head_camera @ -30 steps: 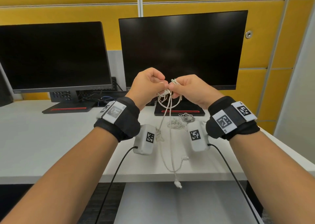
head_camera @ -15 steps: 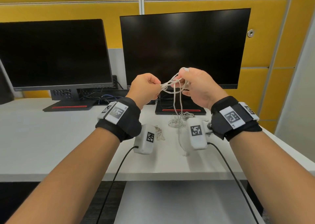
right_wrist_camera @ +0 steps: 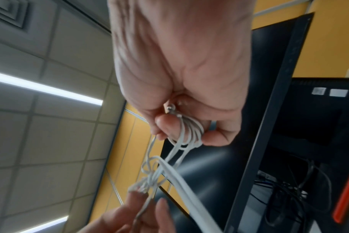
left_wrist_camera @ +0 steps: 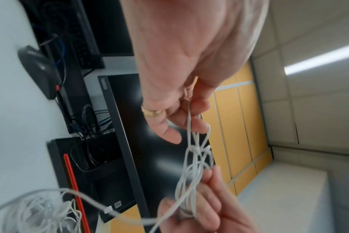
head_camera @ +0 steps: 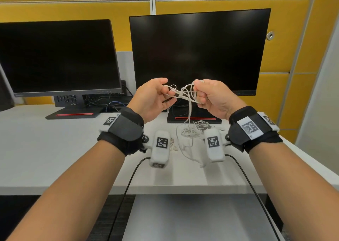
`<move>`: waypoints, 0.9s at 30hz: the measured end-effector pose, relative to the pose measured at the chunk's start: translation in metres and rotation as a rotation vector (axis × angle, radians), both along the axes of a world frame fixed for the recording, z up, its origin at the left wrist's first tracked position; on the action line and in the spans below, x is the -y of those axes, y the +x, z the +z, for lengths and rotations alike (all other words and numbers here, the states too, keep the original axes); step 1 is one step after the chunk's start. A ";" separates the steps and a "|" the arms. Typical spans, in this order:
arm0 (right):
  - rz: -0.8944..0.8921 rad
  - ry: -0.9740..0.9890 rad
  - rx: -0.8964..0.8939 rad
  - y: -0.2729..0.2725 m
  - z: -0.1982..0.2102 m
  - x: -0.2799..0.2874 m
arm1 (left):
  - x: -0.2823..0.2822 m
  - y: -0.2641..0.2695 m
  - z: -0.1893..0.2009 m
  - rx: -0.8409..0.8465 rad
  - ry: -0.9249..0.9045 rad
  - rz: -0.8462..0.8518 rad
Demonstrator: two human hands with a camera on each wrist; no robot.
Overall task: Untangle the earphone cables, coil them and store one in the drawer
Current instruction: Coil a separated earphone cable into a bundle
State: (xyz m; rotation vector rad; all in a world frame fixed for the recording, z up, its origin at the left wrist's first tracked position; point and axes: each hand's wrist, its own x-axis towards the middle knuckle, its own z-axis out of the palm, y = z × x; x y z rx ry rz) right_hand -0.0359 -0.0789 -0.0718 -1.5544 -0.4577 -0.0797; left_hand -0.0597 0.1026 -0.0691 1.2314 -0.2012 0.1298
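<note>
Two hands, one knot pulled apart

Since half a second ago the left hand (head_camera: 153,98) and right hand (head_camera: 211,96) have drawn apart, each pinching the white earphone cable (head_camera: 180,94), which stretches sideways between their fingertips. Below them a second tangle (head_camera: 189,131), probably another earphone, lies on the desk (head_camera: 55,149) before two dark monitors (head_camera: 200,51).

Two monitors (head_camera: 200,51) side by side at the back of the desk (head_camera: 55,149). Hands raised before the right one: left hand (head_camera: 153,98), right hand (head_camera: 211,98), earphone cables (head_camera: 181,94) between them. More cable (head_camera: 189,131) on desk below.
</note>
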 end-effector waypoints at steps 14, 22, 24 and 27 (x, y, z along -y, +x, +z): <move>0.067 0.126 0.011 -0.001 -0.003 0.001 | 0.001 -0.006 0.001 -0.011 0.633 -0.065; 0.050 0.083 -0.023 -0.004 -0.002 0.002 | 0.007 -0.004 -0.005 0.113 0.661 0.014; 0.065 0.040 -0.029 -0.005 -0.003 0.002 | 0.008 -0.001 -0.006 0.119 0.602 0.096; 0.083 -0.050 -0.024 -0.007 -0.003 -0.001 | 0.011 -0.001 -0.005 0.099 0.434 0.098</move>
